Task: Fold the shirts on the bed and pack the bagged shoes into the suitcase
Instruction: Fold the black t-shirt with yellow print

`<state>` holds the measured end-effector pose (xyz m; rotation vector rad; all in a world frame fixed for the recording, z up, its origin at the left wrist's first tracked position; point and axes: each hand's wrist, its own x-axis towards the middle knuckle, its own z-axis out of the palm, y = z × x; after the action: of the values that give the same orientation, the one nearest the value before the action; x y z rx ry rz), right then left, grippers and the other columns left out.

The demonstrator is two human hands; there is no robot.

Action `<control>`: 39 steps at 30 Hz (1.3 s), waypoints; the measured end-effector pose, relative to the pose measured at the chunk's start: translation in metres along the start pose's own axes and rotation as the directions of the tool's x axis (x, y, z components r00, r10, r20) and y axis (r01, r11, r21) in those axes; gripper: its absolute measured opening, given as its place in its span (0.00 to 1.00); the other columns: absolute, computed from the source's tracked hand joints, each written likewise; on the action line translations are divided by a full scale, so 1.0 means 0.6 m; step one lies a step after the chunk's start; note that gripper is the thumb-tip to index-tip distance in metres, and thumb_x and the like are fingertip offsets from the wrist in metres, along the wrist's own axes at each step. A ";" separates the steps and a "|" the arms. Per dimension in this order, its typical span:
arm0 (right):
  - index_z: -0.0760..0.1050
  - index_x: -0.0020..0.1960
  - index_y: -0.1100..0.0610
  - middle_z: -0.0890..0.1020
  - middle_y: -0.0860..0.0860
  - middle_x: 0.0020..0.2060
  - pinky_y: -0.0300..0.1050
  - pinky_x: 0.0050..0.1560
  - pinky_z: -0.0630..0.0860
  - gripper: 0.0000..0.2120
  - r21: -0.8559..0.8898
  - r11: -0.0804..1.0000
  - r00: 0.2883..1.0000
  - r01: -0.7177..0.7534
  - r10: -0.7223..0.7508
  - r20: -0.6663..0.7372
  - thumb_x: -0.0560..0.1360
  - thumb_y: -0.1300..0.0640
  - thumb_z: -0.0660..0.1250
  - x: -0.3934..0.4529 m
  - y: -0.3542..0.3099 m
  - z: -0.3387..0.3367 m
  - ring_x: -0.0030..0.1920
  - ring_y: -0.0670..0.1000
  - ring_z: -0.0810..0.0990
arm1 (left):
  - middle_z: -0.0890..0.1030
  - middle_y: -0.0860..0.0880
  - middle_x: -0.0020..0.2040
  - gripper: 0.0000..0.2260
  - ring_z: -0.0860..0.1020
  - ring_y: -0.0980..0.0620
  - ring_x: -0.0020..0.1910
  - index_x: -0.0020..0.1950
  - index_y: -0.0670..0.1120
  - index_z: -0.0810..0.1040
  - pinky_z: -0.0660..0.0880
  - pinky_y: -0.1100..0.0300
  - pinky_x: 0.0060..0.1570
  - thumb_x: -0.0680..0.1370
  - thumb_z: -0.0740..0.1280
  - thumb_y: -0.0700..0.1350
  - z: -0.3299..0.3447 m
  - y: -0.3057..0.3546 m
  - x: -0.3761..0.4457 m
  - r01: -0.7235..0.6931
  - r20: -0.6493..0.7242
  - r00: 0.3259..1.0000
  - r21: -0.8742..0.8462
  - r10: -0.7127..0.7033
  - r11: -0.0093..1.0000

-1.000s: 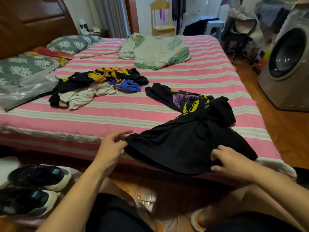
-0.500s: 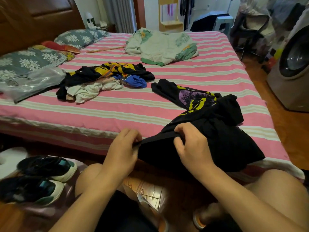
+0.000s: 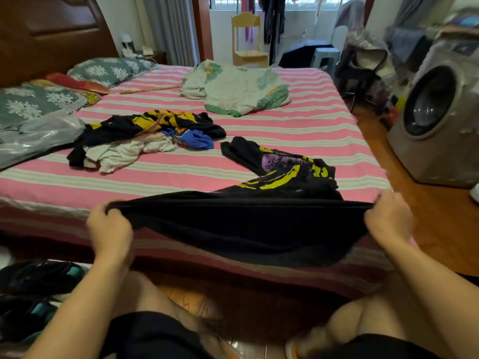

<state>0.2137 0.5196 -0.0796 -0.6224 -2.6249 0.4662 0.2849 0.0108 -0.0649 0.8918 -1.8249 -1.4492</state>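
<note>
The black shirt (image 3: 241,229) is now pulled taut between my two hands at the near edge of the bed (image 3: 181,174). Half a second ago both hands were bunched close together on one part of the hem, left of the shirt's middle; a second ago the shirt lay slack with my hands just touching its edges. Now my left hand (image 3: 110,230) has a grip pinching one end of the hem and my right hand (image 3: 388,218) a grip pinching the other, fingers curled round the cloth on both sides, hands well apart. The hem runs as a straight line between them, the near part hangs over the bed edge, and the printed front with its yellow marks trails away across the bed behind.

I judge this as the spreading step: with the hem stretched, the shirt can be shaken flat and laid down for folding. No fold is in it yet.

Farther up the bed, the pile (image 3: 145,141) of mixed shirts, black, yellow, blue and pale, lies unfolded, so most of the folding is left. Beyond it sits a crumpled pale quilt (image 3: 236,89). On the floor at my left, the shoes (image 3: 39,278) lie apparently in clear bags, not yet packed. I see no suitcase in view.
</note>
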 end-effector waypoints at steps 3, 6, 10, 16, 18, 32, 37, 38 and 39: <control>0.74 0.56 0.61 0.75 0.64 0.59 0.58 0.58 0.73 0.12 0.281 0.894 0.915 -0.349 0.390 -0.104 0.73 0.68 0.65 0.008 0.040 -0.009 0.58 0.68 0.75 | 0.74 0.50 0.40 0.17 0.73 0.46 0.44 0.50 0.50 0.77 0.71 0.57 0.40 0.76 0.53 0.35 0.018 -0.031 0.014 0.204 -0.068 0.969 -0.307 -0.236 0.929; 0.70 0.68 0.62 0.72 0.62 0.69 0.54 0.66 0.68 0.17 0.521 0.636 0.759 -0.570 0.650 0.038 0.81 0.59 0.58 0.009 0.023 0.019 0.67 0.64 0.72 | 0.72 0.48 0.39 0.20 0.69 0.49 0.33 0.66 0.47 0.75 0.63 0.63 0.27 0.81 0.50 0.35 0.057 -0.051 0.004 0.440 -0.022 0.879 -0.345 -0.475 0.829; 0.69 0.72 0.62 0.76 0.55 0.65 0.48 0.60 0.73 0.21 0.597 0.327 0.603 -0.733 0.719 0.346 0.83 0.55 0.52 0.019 -0.007 0.058 0.62 0.57 0.76 | 0.74 0.46 0.47 0.21 0.66 0.50 0.33 0.76 0.46 0.67 0.66 0.54 0.34 0.83 0.51 0.37 0.107 -0.067 -0.005 0.564 0.047 0.819 -0.257 -0.572 0.785; 0.76 0.55 0.55 0.83 0.60 0.52 0.49 0.46 0.73 0.13 0.109 0.983 0.864 -0.148 0.075 0.497 0.76 0.68 0.62 0.029 0.067 0.049 0.50 0.62 0.80 | 0.77 0.47 0.57 0.17 0.76 0.49 0.48 0.68 0.40 0.73 0.72 0.59 0.43 0.81 0.56 0.34 0.115 -0.063 0.056 0.473 -0.056 0.873 -0.146 -0.485 0.869; 0.79 0.50 0.55 0.85 0.60 0.48 0.48 0.43 0.74 0.16 -0.023 0.991 0.775 -0.133 0.118 0.621 0.73 0.73 0.62 0.061 0.090 0.028 0.46 0.60 0.82 | 0.78 0.46 0.47 0.13 0.77 0.50 0.37 0.59 0.42 0.77 0.75 0.64 0.30 0.80 0.56 0.33 0.123 -0.058 0.102 0.504 0.011 0.860 -0.176 -0.510 0.846; 0.75 0.57 0.57 0.80 0.58 0.53 0.62 0.36 0.80 0.15 0.926 0.030 0.914 -0.377 0.175 0.366 0.84 0.59 0.50 0.699 -0.382 -0.188 0.49 0.59 0.80 | 0.79 0.42 0.54 0.14 0.79 0.46 0.41 0.57 0.45 0.75 0.77 0.50 0.42 0.84 0.50 0.38 0.560 0.624 0.374 0.185 0.435 0.898 -0.498 0.059 0.847; 0.75 0.65 0.56 0.80 0.57 0.58 0.61 0.27 0.81 0.22 0.986 -0.148 0.975 -0.083 0.193 0.111 0.85 0.52 0.45 0.801 -0.444 -0.411 0.55 0.59 0.81 | 0.84 0.43 0.50 0.17 0.84 0.46 0.44 0.53 0.43 0.78 0.84 0.52 0.43 0.85 0.49 0.41 0.472 0.850 0.384 0.117 0.250 0.959 -0.779 0.133 0.616; 0.76 0.62 0.56 0.81 0.57 0.55 0.60 0.30 0.83 0.21 0.988 -0.147 0.983 -0.039 0.169 0.064 0.85 0.53 0.45 0.780 -0.450 -0.437 0.53 0.58 0.82 | 0.84 0.43 0.49 0.17 0.84 0.47 0.43 0.53 0.44 0.76 0.84 0.53 0.44 0.85 0.47 0.41 0.451 0.858 0.375 0.095 0.232 0.960 -0.796 0.155 0.598; 0.76 0.60 0.56 0.81 0.57 0.53 0.59 0.31 0.83 0.20 0.986 -0.163 0.989 -0.027 0.137 0.050 0.85 0.55 0.46 0.761 -0.451 -0.450 0.51 0.57 0.82 | 0.83 0.44 0.48 0.18 0.84 0.47 0.41 0.55 0.44 0.76 0.84 0.54 0.43 0.85 0.45 0.41 0.433 0.859 0.368 0.074 0.231 0.956 -0.790 0.183 0.609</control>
<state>-0.1341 0.5729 0.4011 -0.1506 -1.2034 2.1695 -0.1140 0.0565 0.4048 0.1508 -1.1089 -2.1617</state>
